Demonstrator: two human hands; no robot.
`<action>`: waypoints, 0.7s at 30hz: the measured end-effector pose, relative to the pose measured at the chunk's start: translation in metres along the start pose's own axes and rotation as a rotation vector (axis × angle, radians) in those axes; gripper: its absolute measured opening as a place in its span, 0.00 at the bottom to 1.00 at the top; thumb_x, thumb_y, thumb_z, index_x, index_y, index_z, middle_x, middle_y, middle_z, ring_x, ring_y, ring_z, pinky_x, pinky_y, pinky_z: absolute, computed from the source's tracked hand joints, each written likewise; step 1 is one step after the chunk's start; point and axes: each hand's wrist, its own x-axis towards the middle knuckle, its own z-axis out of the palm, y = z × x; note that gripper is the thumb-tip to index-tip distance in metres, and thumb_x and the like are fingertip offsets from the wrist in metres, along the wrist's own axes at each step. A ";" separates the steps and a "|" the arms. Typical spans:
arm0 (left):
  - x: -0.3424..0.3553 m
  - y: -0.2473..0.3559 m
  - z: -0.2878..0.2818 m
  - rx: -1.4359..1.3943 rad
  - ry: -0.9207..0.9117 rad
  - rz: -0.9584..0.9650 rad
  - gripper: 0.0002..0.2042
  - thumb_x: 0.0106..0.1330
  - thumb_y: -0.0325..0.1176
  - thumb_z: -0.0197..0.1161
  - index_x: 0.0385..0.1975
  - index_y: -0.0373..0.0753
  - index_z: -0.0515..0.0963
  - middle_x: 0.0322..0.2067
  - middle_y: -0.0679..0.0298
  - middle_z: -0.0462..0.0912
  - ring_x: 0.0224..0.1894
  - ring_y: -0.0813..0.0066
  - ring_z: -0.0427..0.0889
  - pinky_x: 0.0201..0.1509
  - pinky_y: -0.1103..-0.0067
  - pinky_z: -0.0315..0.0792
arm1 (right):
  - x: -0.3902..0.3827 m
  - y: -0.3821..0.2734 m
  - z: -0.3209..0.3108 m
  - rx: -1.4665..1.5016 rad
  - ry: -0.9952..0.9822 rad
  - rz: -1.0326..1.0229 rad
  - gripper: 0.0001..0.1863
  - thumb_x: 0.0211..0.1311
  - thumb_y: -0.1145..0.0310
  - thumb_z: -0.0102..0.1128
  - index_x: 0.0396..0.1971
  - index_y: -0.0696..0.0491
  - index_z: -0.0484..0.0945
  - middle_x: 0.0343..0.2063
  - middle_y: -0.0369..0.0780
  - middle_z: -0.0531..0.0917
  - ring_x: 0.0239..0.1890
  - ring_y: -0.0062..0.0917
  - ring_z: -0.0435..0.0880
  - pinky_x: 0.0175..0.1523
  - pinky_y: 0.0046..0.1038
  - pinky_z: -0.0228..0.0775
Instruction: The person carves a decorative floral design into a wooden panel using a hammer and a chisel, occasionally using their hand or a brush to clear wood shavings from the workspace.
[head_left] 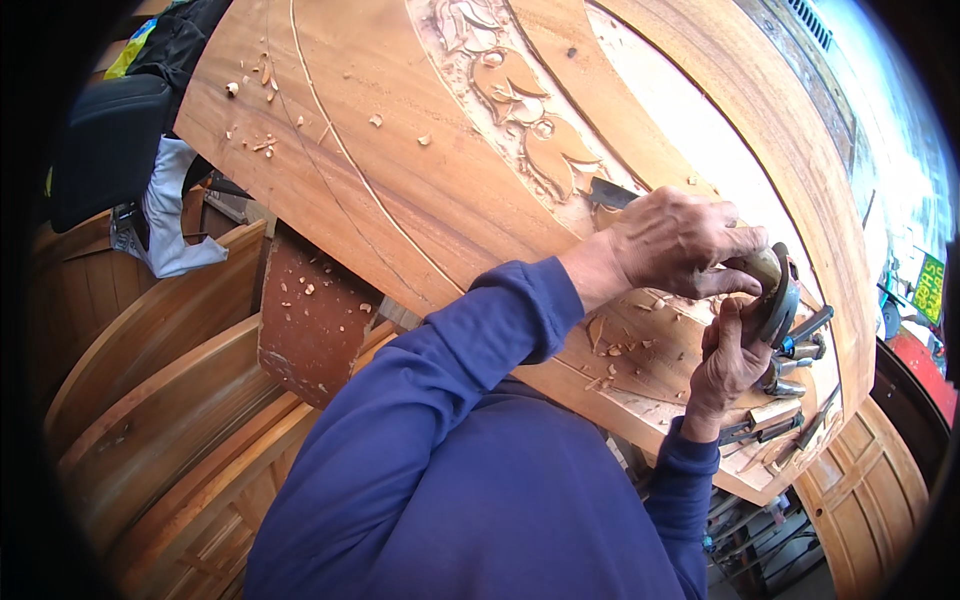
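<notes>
My left hand (675, 240) is closed, its fingertips pressed against a rounded brownish object with a dark rim (779, 295). My right hand (730, 358) grips the same object from the near side; its exact kind is hard to tell. Past the back of my left hand sticks a dark flat blade (612, 193); whether that hand holds it is hidden. Beneath both hands lies a large curved wooden panel (370, 130). Flowers and leaves carved in relief (545, 135) run along it in a band, ending near the blade.
Several carving tools (790, 370) lie on the panel beside my right hand. Wood shavings (620, 345) are scattered about. Curved wooden boards (160, 390) stand at the lower left, near a black seat (110, 145) with a white cloth (168, 215). A panelled wooden piece (870, 490) leans at the right.
</notes>
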 end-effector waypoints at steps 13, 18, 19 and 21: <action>-0.005 -0.001 -0.005 -0.005 -0.013 0.038 0.26 0.64 0.61 0.66 0.51 0.46 0.84 0.30 0.64 0.82 0.30 0.67 0.86 0.27 0.74 0.79 | -0.007 -0.049 0.038 0.052 0.052 -0.127 0.34 0.72 0.79 0.58 0.76 0.52 0.61 0.33 0.31 0.82 0.20 0.07 0.65 0.21 0.13 0.56; -0.008 -0.001 -0.008 0.031 -0.065 0.049 0.27 0.63 0.62 0.66 0.51 0.47 0.84 0.27 0.64 0.80 0.27 0.67 0.85 0.25 0.74 0.77 | -0.013 -0.013 0.020 0.003 0.007 -0.045 0.28 0.73 0.77 0.60 0.71 0.49 0.68 0.34 0.28 0.80 0.19 0.04 0.62 0.21 0.11 0.51; -0.008 -0.003 -0.008 0.029 -0.042 0.063 0.27 0.63 0.62 0.66 0.51 0.48 0.84 0.26 0.64 0.79 0.27 0.67 0.84 0.24 0.74 0.77 | -0.015 -0.017 0.019 -0.008 0.007 -0.059 0.27 0.73 0.76 0.61 0.69 0.50 0.69 0.33 0.28 0.80 0.19 0.04 0.63 0.21 0.10 0.51; -0.011 -0.003 -0.009 0.001 -0.062 0.069 0.26 0.63 0.62 0.67 0.51 0.48 0.84 0.25 0.64 0.79 0.26 0.66 0.84 0.25 0.73 0.77 | -0.022 -0.025 0.022 0.081 0.071 -0.042 0.25 0.73 0.76 0.61 0.68 0.49 0.71 0.32 0.29 0.80 0.19 0.05 0.64 0.21 0.11 0.52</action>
